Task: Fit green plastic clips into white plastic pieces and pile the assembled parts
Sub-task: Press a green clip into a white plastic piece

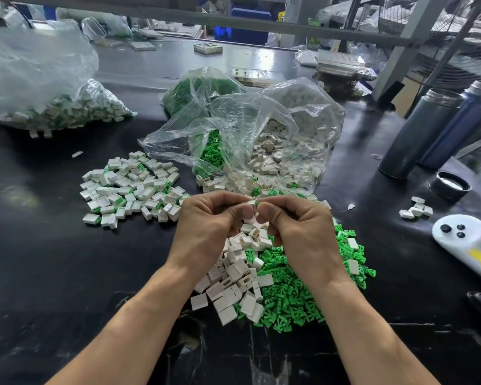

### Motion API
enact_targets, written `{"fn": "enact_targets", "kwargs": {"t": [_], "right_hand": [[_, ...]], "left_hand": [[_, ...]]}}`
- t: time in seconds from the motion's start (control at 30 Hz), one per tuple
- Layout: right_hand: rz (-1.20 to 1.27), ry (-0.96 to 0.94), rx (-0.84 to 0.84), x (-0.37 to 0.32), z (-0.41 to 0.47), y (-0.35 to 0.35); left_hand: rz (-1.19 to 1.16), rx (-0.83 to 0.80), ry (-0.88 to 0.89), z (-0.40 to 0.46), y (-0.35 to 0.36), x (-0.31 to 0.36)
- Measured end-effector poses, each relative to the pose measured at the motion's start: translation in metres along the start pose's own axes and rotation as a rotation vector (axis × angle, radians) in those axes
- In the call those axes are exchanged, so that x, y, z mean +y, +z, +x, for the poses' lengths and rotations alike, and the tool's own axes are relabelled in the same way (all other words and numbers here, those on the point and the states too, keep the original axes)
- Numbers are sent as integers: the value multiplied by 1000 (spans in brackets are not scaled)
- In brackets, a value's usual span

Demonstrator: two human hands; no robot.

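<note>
My left hand (208, 220) and my right hand (297, 223) meet above the middle of the table, fingers curled. Between their fingertips they pinch a small white plastic piece (251, 203); a sliver of green shows at its right side. Below the hands lies a heap of loose white pieces (233, 276) and, to its right, a heap of green clips (295, 295). A pile of assembled white-and-green parts (131, 187) lies to the left on the black table (67, 273).
An open clear bag (261, 129) behind the hands holds more green clips and white pieces. A large bag of parts (53, 107) lies at the far left. Two dark cylinders (417, 132), a black lid (450, 186) and a white tool (461, 237) are at the right.
</note>
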State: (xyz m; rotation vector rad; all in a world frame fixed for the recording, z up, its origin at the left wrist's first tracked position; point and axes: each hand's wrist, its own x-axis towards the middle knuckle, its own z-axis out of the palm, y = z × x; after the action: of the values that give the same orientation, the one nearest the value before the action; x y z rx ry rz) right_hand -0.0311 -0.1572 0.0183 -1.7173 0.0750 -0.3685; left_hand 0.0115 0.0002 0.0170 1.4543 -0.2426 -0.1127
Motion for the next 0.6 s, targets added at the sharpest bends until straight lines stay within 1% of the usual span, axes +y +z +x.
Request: {"fn": "enact_targets", "kwargs": {"t": [0.07, 0.17, 0.3, 0.43, 0.5, 0.6], "right_hand": [[56, 58, -9, -2, 2, -2], [210, 187, -39, -5, 1, 3], [204, 296, -61, -6, 0, 13], [209, 300, 21, -10, 0, 19], [226, 272, 53, -11, -1, 22], [283, 242, 47, -12, -3, 24]], "left_hand": [[-24, 3, 5, 1, 1, 0], [-31, -5, 34, 1, 3, -1], [-12, -90, 57, -2, 10, -1], [-71, -157, 75, -5, 17, -1], [-59, -159, 86, -5, 19, -2], [-53, -145, 104, -6, 21, -2]]}}
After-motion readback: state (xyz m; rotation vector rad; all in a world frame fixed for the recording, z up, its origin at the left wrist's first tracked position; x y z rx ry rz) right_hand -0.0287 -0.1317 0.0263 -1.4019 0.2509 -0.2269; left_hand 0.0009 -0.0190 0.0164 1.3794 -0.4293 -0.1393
